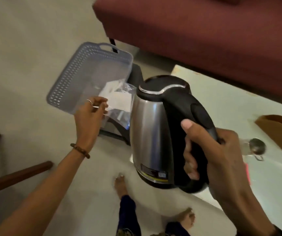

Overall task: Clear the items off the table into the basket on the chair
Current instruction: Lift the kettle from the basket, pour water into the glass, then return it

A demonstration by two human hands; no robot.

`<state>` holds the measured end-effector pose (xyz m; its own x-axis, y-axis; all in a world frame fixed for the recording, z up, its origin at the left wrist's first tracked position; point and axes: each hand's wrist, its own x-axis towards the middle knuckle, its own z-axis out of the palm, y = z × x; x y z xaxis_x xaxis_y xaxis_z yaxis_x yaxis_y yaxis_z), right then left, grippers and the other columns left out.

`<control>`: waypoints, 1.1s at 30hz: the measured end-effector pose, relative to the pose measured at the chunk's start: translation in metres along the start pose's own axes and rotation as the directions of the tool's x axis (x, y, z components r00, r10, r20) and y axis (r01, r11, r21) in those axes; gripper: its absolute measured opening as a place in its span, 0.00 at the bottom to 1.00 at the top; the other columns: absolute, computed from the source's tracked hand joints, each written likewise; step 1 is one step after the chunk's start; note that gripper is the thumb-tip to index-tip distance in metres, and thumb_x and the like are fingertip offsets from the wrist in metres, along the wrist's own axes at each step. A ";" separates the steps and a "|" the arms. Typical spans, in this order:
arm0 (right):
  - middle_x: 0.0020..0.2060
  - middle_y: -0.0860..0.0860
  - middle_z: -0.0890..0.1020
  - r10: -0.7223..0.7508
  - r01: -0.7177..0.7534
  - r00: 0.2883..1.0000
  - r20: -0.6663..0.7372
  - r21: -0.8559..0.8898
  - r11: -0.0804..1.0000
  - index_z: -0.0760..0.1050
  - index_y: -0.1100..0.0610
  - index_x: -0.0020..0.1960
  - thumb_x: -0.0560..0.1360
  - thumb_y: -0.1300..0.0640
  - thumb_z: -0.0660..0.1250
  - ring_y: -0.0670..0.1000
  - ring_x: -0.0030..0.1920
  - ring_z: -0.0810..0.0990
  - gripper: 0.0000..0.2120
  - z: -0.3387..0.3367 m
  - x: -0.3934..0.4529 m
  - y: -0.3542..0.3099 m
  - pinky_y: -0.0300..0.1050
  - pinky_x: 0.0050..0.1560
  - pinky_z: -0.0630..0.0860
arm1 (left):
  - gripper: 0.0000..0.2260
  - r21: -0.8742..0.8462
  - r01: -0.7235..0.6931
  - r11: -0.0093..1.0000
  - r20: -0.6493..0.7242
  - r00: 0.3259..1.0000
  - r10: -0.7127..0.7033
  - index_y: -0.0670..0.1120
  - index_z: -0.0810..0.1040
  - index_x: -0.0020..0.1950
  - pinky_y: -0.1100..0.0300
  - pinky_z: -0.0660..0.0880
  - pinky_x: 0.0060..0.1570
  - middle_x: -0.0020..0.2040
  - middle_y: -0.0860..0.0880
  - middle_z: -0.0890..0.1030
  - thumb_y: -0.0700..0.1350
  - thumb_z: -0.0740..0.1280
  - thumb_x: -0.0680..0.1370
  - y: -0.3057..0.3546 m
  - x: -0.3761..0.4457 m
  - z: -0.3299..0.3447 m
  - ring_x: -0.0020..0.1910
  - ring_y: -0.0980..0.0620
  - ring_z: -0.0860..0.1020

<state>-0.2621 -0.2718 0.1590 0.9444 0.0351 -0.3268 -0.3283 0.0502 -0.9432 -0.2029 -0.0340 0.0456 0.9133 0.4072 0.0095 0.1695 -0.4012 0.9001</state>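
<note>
At the left, the grey basket (79, 77) sits on a dark chair (135, 75). The person's left hand (92, 113) is closed on a clear plastic bag (118, 101) with white paper inside, and holds it over the near edge of the basket. In the middle, the right hand (210, 150) is wrapped around the black handle of a steel kettle (155, 126), lifted at the corner of the white table (221, 92). At the right, a brown cardboard piece (278, 130) and a small glass jar (254, 147) lie on the table.
</note>
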 end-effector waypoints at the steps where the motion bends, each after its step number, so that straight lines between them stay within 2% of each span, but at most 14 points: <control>1: 0.14 0.52 0.68 -0.034 0.034 0.999 0.025 0.024 0.999 0.70 0.57 0.23 0.65 0.44 0.69 0.50 0.15 0.64 0.21 0.024 0.011 -0.002 0.37 0.20 0.64 | 0.04 0.041 0.016 0.999 -0.025 1.000 -0.015 0.46 0.77 0.48 0.54 0.79 0.42 0.43 0.45 0.81 0.39 0.64 0.76 -0.011 0.017 -0.019 0.41 0.51 0.80; 2: 0.15 0.51 0.69 -0.068 0.066 0.997 0.041 0.047 0.997 0.70 0.56 0.22 0.67 0.46 0.69 0.49 0.15 0.65 0.20 0.048 0.022 -0.003 0.37 0.20 0.65 | 0.04 0.099 0.032 0.995 -0.045 0.999 -0.027 0.45 0.77 0.49 0.52 0.79 0.45 0.45 0.44 0.81 0.40 0.64 0.76 -0.023 0.032 -0.036 0.44 0.48 0.80; 6: 0.16 0.50 0.70 -0.187 0.182 0.982 0.040 0.094 0.979 0.70 0.54 0.24 0.71 0.49 0.67 0.48 0.15 0.67 0.19 0.140 0.071 -0.001 0.36 0.21 0.67 | 0.12 0.436 0.062 0.898 -0.073 0.997 -0.034 0.44 0.75 0.58 0.57 0.70 0.51 0.58 0.42 0.78 0.38 0.61 0.75 -0.075 0.088 -0.085 0.56 0.45 0.75; 9: 0.19 0.52 0.71 -0.241 0.238 0.970 0.033 0.073 0.969 0.70 0.56 0.27 0.73 0.52 0.68 0.47 0.16 0.68 0.19 0.203 0.111 0.008 0.35 0.21 0.67 | 0.19 0.574 0.029 0.819 -0.031 0.999 -0.014 0.40 0.69 0.66 0.51 0.69 0.58 0.65 0.40 0.73 0.33 0.60 0.75 -0.105 0.128 -0.107 0.64 0.42 0.70; 11: 0.20 0.57 0.71 -0.267 0.267 0.963 0.012 0.026 0.963 0.71 0.60 0.29 0.74 0.53 0.68 0.48 0.18 0.68 0.19 0.237 0.137 0.018 0.38 0.21 0.67 | 0.23 0.620 0.078 0.781 -0.026 0.997 -0.078 0.39 0.63 0.70 0.47 0.67 0.62 0.69 0.39 0.68 0.31 0.59 0.75 -0.123 0.148 -0.112 0.66 0.39 0.67; 13: 0.23 0.64 0.71 -0.285 0.285 0.958 -0.029 -0.003 0.959 0.71 0.66 0.30 0.74 0.52 0.68 0.54 0.21 0.68 0.21 0.270 0.161 0.030 0.46 0.22 0.68 | 0.24 0.611 0.230 0.758 -0.070 0.969 -0.238 0.41 0.59 0.72 0.43 0.69 0.58 0.68 0.37 0.67 0.32 0.57 0.76 -0.140 0.167 -0.116 0.63 0.35 0.69; 15: 0.23 0.63 0.71 -0.291 0.292 0.953 -0.086 0.001 0.956 0.72 0.65 0.30 0.74 0.52 0.68 0.55 0.22 0.68 0.20 0.295 0.182 0.042 0.50 0.22 0.69 | 0.20 0.625 0.272 0.731 -0.033 0.946 -0.323 0.42 0.63 0.69 0.45 0.72 0.50 0.61 0.34 0.73 0.34 0.55 0.77 -0.155 0.178 -0.116 0.56 0.33 0.74; 17: 0.22 0.57 0.71 -0.290 0.293 0.945 -0.149 0.004 0.956 0.71 0.57 0.28 0.73 0.51 0.68 0.54 0.22 0.69 0.18 0.317 0.200 0.054 0.47 0.23 0.70 | 0.16 0.621 0.222 0.752 0.029 0.952 -0.305 0.41 0.67 0.64 0.48 0.72 0.44 0.55 0.33 0.77 0.35 0.54 0.77 -0.168 0.185 -0.119 0.50 0.34 0.76; 20: 0.21 0.51 0.71 -0.285 0.297 0.931 -0.228 0.016 0.955 0.69 0.50 0.27 0.73 0.50 0.68 0.54 0.23 0.71 0.17 0.343 0.218 0.070 0.47 0.25 0.72 | 0.16 0.525 0.189 0.830 0.040 0.969 -0.245 0.42 0.69 0.62 0.54 0.72 0.42 0.52 0.36 0.79 0.35 0.53 0.77 -0.181 0.187 -0.122 0.46 0.39 0.77; 23: 0.24 0.47 0.74 -0.292 0.307 0.922 -0.253 0.020 0.952 0.72 0.49 0.33 0.71 0.49 0.67 0.53 0.26 0.74 0.10 0.363 0.222 0.092 0.49 0.30 0.77 | 0.14 0.433 0.187 0.882 0.027 0.975 -0.220 0.44 0.72 0.61 0.59 0.71 0.41 0.50 0.39 0.81 0.36 0.55 0.77 -0.187 0.187 -0.123 0.43 0.44 0.77; 26: 0.27 0.43 0.76 -0.297 0.314 0.934 -0.199 0.058 0.948 0.73 0.49 0.39 0.71 0.48 0.66 0.44 0.28 0.76 0.06 0.373 0.213 0.115 0.42 0.32 0.78 | 0.11 0.404 0.172 0.898 0.040 0.978 -0.206 0.45 0.73 0.60 0.57 0.74 0.42 0.47 0.41 0.81 0.39 0.58 0.78 -0.188 0.188 -0.123 0.45 0.43 0.79; 29: 0.31 0.43 0.77 -0.302 0.307 0.949 -0.092 0.048 0.950 0.74 0.56 0.46 0.70 0.46 0.64 0.40 0.32 0.77 0.14 0.376 0.204 0.136 0.33 0.36 0.77 | 0.09 0.397 0.177 0.901 0.051 0.976 -0.214 0.45 0.73 0.58 0.57 0.74 0.40 0.42 0.44 0.78 0.42 0.57 0.79 -0.188 0.189 -0.124 0.42 0.43 0.78; 33: 0.36 0.46 0.79 -0.276 0.278 0.958 0.073 -0.020 0.960 0.73 0.64 0.54 0.72 0.45 0.63 0.40 0.37 0.79 0.22 0.361 0.197 0.153 0.28 0.41 0.75 | 0.12 0.383 0.190 0.904 0.036 0.975 -0.220 0.44 0.71 0.62 0.61 0.72 0.42 0.50 0.41 0.81 0.42 0.58 0.79 -0.192 0.188 -0.122 0.42 0.49 0.75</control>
<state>-0.1326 0.1026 -0.0286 0.9945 0.0925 -0.0484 -0.0521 0.0384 -0.9979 -0.1093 0.2194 -0.0722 0.8663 0.4557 -0.2048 0.4686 -0.5992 0.6491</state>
